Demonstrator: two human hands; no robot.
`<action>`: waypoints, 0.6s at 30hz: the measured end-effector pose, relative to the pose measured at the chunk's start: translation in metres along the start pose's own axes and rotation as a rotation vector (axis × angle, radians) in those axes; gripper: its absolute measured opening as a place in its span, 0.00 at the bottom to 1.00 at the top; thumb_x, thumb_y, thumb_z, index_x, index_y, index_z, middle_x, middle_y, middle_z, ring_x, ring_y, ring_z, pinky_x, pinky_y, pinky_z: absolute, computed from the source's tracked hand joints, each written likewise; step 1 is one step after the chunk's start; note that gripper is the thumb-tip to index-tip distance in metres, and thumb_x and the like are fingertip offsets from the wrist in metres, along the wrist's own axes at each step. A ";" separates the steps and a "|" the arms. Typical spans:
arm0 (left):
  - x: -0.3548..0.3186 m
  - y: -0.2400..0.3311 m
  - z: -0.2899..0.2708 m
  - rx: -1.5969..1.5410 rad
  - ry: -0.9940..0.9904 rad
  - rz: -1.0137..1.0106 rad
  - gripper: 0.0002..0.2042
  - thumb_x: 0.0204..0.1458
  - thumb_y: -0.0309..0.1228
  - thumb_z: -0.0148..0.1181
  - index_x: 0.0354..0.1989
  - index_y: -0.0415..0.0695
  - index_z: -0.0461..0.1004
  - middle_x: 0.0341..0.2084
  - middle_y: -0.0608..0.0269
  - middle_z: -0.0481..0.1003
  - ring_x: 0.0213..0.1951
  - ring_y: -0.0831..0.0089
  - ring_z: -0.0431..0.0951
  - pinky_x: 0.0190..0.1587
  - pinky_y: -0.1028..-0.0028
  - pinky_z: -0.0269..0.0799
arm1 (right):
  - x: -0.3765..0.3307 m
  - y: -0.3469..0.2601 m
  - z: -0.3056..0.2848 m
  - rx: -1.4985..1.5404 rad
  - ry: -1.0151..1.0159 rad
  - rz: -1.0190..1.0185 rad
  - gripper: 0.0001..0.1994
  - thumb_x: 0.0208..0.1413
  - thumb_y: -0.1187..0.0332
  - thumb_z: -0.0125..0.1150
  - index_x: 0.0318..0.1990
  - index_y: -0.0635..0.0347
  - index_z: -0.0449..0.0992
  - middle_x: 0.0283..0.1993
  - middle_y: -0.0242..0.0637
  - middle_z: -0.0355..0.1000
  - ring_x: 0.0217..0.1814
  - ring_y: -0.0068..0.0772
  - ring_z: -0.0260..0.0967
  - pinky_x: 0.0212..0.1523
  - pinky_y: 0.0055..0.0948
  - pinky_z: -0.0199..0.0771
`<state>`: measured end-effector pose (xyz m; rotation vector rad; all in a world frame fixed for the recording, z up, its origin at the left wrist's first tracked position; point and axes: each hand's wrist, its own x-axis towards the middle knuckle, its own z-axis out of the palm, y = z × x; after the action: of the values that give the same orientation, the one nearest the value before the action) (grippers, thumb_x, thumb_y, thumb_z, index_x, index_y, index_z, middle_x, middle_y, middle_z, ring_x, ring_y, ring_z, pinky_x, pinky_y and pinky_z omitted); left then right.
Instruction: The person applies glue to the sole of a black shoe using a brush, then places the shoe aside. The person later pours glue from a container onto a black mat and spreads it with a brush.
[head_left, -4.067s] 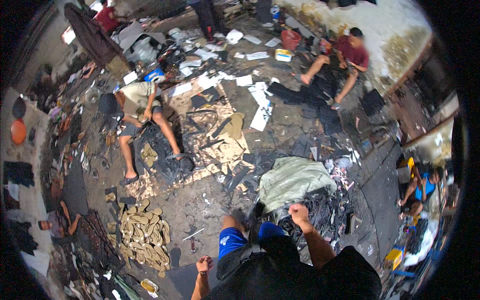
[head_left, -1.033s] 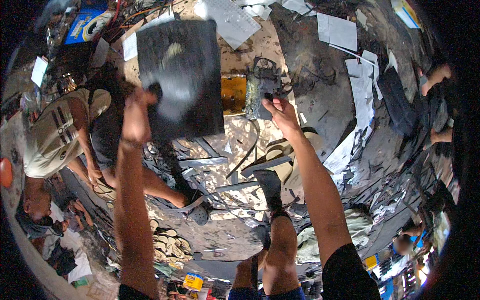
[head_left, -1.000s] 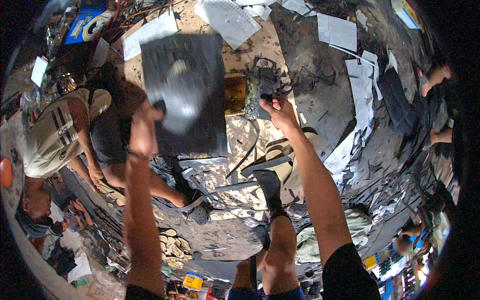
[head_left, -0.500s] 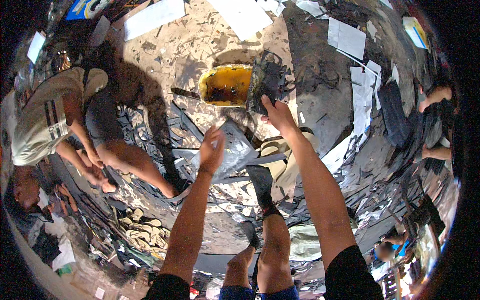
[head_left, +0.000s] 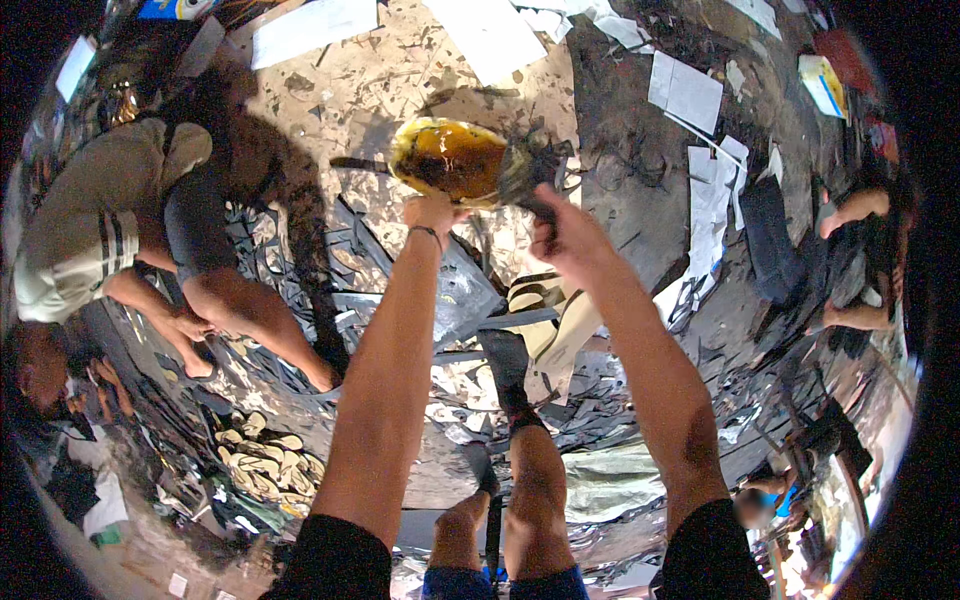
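Observation:
An oblong tub (head_left: 398, 172) of glossy amber, glue-like stuff, dark brown in places, sits on the littered brown board ahead of me. My left hand (head_left: 432, 212) is closed at its near rim, fingertips partly hidden. In my right hand (head_left: 575, 240) is a dark, ragged flat piece (head_left: 522, 178), pinched at its near end; its left side overlaps the tub's right end. I cannot tell how deep it reaches. Beneath my hands lie a dark grey sheet (head_left: 462, 295) and some beige sandal soles (head_left: 540, 335).
A person (head_left: 90, 220) in a light shirt crouches at the left, and another person's limbs (head_left: 855, 212) show at the right. Beige soles (head_left: 265, 465) are heaped at lower left. White paper sheets (head_left: 685, 92) and dark strips (head_left: 370, 240) are strewn around.
My left hand has moved up and forward to the tub's near rim. The tub now looks tilted and slightly shifted left. My right hand still holds the dark piece, now turned more edge-on.

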<state>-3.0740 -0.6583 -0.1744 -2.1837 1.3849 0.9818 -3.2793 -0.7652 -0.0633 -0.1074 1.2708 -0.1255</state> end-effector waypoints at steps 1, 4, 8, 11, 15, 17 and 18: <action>0.004 -0.007 -0.001 -0.142 0.001 -0.128 0.10 0.57 0.34 0.54 0.36 0.44 0.80 0.32 0.58 0.80 0.35 0.71 0.82 0.35 0.67 0.78 | -0.012 -0.018 -0.014 0.110 -0.120 -0.028 0.15 0.62 0.55 0.60 0.32 0.56 0.69 0.20 0.29 0.60 0.18 0.22 0.59 0.20 0.27 0.67; 0.013 -0.037 -0.010 -0.421 0.141 -0.268 0.16 0.57 0.42 0.54 0.34 0.42 0.81 0.24 0.57 0.81 0.33 0.64 0.83 0.37 0.64 0.79 | -0.067 -0.067 -0.071 -0.827 -0.153 -0.469 0.12 0.56 0.76 0.60 0.48 0.56 0.72 0.33 0.29 0.67 0.22 0.17 0.58 0.21 0.21 0.63; 0.005 -0.072 -0.017 -1.046 0.062 -0.303 0.15 0.59 0.35 0.55 0.46 0.35 0.75 0.40 0.49 0.79 0.42 0.56 0.81 0.49 0.61 0.77 | -0.137 -0.175 -0.168 -0.665 0.271 -0.215 0.13 0.64 0.57 0.56 0.47 0.55 0.76 0.32 0.24 0.72 0.22 0.15 0.65 0.19 0.17 0.62; -0.022 -0.090 -0.001 -1.741 -0.116 -0.162 0.18 0.60 0.24 0.55 0.58 0.35 0.68 0.56 0.50 0.72 0.55 0.55 0.73 0.61 0.55 0.70 | -0.155 -0.169 -0.235 -0.948 0.681 -0.268 0.25 0.60 0.38 0.54 0.36 0.52 0.74 0.25 0.21 0.69 0.19 0.17 0.64 0.17 0.19 0.60; -0.070 -0.099 0.062 -2.089 -0.111 0.249 0.35 0.59 0.26 0.58 0.73 0.47 0.49 0.70 0.51 0.56 0.68 0.59 0.60 0.67 0.59 0.62 | -0.149 -0.068 -0.292 -0.989 0.654 -0.510 0.27 0.59 0.36 0.55 0.38 0.54 0.75 0.28 0.26 0.70 0.23 0.20 0.67 0.21 0.21 0.64; -0.083 -0.085 0.102 -1.159 0.146 0.061 0.43 0.53 0.35 0.64 0.74 0.50 0.44 0.71 0.50 0.51 0.69 0.55 0.56 0.67 0.53 0.58 | -0.140 -0.020 -0.294 -0.889 0.629 -0.464 0.27 0.60 0.37 0.54 0.41 0.55 0.75 0.30 0.28 0.71 0.24 0.22 0.68 0.24 0.23 0.67; -0.088 -0.080 0.119 -0.718 0.188 -0.027 0.47 0.50 0.39 0.67 0.75 0.51 0.41 0.72 0.49 0.49 0.70 0.54 0.55 0.67 0.50 0.55 | -0.138 0.006 -0.290 -0.627 0.596 -0.262 0.27 0.60 0.38 0.54 0.42 0.56 0.75 0.30 0.28 0.71 0.25 0.22 0.68 0.25 0.24 0.68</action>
<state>-3.0693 -0.4915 -0.1966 -2.8549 1.1846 1.4644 -3.5963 -0.7412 -0.0189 -0.8265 1.8530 0.0262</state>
